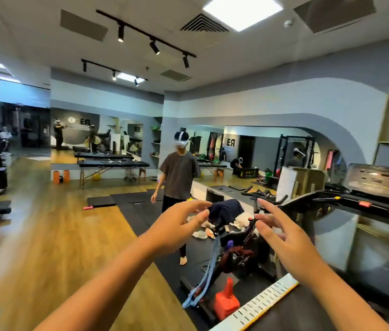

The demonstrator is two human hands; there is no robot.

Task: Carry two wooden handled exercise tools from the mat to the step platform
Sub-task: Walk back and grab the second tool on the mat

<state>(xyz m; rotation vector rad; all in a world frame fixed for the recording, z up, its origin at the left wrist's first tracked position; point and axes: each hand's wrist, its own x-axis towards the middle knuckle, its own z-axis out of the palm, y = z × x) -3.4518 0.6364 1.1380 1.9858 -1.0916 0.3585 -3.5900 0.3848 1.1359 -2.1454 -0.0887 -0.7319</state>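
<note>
Both hands raised, empty, fingers spread: left hand point(179, 225), right hand point(282, 232), held apart above an exercise bike point(239, 249). Wooden handled tools cannot be located; step platform likewise.

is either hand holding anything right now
No, the left hand and the right hand are both raised in front of the exercise bike with fingers spread and nothing in them.
</note>
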